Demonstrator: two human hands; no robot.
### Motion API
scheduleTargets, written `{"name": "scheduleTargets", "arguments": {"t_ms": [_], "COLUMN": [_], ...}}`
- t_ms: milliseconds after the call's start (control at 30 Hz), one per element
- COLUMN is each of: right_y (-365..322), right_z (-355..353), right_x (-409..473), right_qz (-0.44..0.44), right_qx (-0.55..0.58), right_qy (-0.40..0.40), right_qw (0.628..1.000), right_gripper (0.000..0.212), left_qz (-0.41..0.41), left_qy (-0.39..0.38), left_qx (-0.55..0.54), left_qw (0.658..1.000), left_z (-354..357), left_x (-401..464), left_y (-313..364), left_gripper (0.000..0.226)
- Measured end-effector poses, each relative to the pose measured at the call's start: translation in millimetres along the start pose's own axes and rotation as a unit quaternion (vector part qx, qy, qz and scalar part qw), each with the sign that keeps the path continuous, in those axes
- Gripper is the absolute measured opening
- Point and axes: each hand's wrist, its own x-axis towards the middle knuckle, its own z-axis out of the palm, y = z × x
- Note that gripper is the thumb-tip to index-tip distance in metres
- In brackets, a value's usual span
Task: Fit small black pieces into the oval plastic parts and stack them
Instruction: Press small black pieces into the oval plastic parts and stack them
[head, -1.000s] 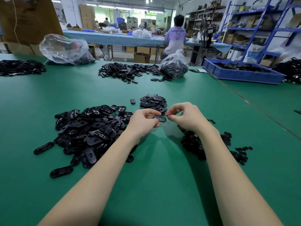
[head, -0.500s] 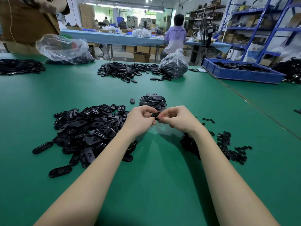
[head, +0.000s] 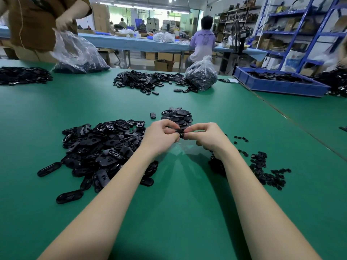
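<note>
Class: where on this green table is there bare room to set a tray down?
Bare patches: near edge between the forearms; the band between the big oval pile and far pile. Crowded: around both hands and the small-piece heap.

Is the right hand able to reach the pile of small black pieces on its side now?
Probably yes, once freed. The right hand pinches the oval part with the left hand. The small pieces lie close beside the right forearm on bare table, with nothing between.
</note>
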Motion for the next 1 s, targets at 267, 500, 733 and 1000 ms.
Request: {"name": "scheduleTargets", "arguments": {"t_ms": [267,500,733,1000], "right_y": [4.0,0.3,2.0,9.1], "right_z": [3.6,6.4,4.6,-3.1], "right_x": [5.1,5.1,3.3,-0.8], "right_qz": [-0.023,-0.047,-0.027,-0.005], "right_qx": [-0.035,-0.103,-0.061,0.040], "right_qy": [0.018,0.041,0.029,-0.038], "right_qw": [0.999,0.993,0.997,0.998], "right_gripper": [0.007,0.015,0.018,0.021], "left_qz": [0.008,0.016,-0.017,-0.054], "left_qy": [0.003,0.001,-0.025,-0.076], "left_qx": [0.027,0.068,0.012,-0.124], "left_qw": [1.000,0.998,0.999,0.988], "left_z": [0.9,0.0,-4.9,-7.0], "left_x": [-0.7,-2.5,0.9,-0.9], "left_y": [0.5,4.3,0.3,0.2], "left_gripper": [0.019,0.018,0.021,0.017]}}
